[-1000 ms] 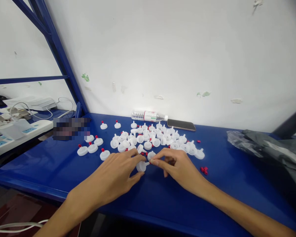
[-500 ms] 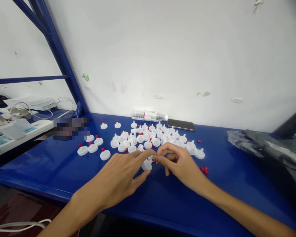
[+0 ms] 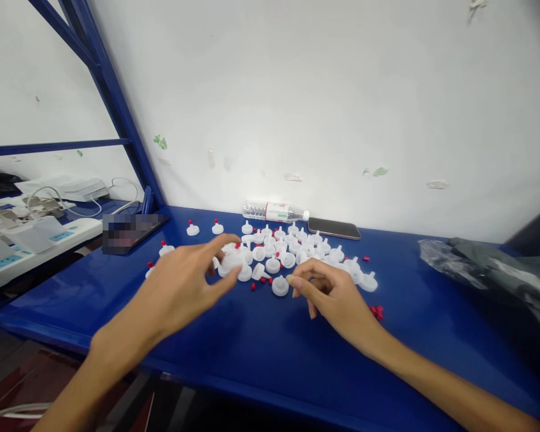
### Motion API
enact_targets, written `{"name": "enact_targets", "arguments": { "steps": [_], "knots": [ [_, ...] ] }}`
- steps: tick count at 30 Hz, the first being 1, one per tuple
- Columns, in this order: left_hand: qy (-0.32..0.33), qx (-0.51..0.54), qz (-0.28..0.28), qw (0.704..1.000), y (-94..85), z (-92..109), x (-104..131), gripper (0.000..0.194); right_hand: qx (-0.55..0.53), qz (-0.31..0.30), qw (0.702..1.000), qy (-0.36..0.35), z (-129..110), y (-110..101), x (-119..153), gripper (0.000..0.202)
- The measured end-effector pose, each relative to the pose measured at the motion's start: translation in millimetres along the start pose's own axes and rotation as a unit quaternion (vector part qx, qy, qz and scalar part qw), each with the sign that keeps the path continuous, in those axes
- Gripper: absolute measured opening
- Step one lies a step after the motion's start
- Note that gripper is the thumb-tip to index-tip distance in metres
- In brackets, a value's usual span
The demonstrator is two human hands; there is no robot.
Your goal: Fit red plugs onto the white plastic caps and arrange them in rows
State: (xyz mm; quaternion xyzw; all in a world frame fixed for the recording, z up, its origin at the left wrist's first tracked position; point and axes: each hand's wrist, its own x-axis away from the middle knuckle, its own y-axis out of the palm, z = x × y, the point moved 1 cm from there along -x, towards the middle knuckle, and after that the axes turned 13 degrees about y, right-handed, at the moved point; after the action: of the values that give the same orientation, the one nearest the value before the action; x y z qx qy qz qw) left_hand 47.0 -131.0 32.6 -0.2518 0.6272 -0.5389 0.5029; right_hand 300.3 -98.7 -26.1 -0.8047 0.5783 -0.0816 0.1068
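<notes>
My left hand (image 3: 180, 279) is at the left of the pile, with thumb and index finger curled round a white nozzle cap (image 3: 230, 259) that is smeared by motion. A small red tip (image 3: 237, 245) shows at its top, by the index finger. My right hand (image 3: 326, 288) is closed in a pinch; whatever lies between its fingertips is hidden. Just left of those fingertips, a white nozzle cap (image 3: 279, 286) stands upright without a red tip. Loose red tips (image 3: 253, 287) lie close by on the blue table.
Behind the hands spreads a pile of white nozzle caps (image 3: 292, 243). Red-tipped caps (image 3: 192, 228) stand at the left. A plastic bottle (image 3: 276, 212) and a phone (image 3: 334, 228) lie by the wall. Red tips (image 3: 377, 312) cluster right of my hand; grey cloth (image 3: 490, 264) lies farther right.
My left hand has moved left, away from my right hand, carrying the red-tipped nozzle cap. My right hand stays almost in place, still pinched.
</notes>
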Motion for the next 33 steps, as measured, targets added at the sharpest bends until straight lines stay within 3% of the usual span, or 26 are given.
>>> {"name": "enact_targets", "arguments": {
  "steps": [5,12,21,29,33],
  "knots": [
    [-0.087,-0.032,-0.010,0.996,-12.4,-46,0,0.051,0.016,-0.010,1.000,-0.004,-1,0,2,0.033],
    [-0.088,-0.004,-0.084,0.993,-1.9,-81,3,0.045,0.024,-0.015,0.999,-0.015,-1,0,3,0.034],
    [-0.097,0.105,-0.142,0.979,5.3,-89,3,0.043,0.036,-0.017,0.999,-0.014,-2,1,4,0.036],
    [-0.090,0.092,-0.152,0.980,11.2,-84,-1,0.035,0.042,-0.022,0.999,-0.010,-1,2,4,0.036],
    [-0.099,0.105,-0.152,0.978,15.4,-81,-1,0.042,0.048,-0.024,0.998,-0.010,-1,2,4,0.036]
  ]
}}
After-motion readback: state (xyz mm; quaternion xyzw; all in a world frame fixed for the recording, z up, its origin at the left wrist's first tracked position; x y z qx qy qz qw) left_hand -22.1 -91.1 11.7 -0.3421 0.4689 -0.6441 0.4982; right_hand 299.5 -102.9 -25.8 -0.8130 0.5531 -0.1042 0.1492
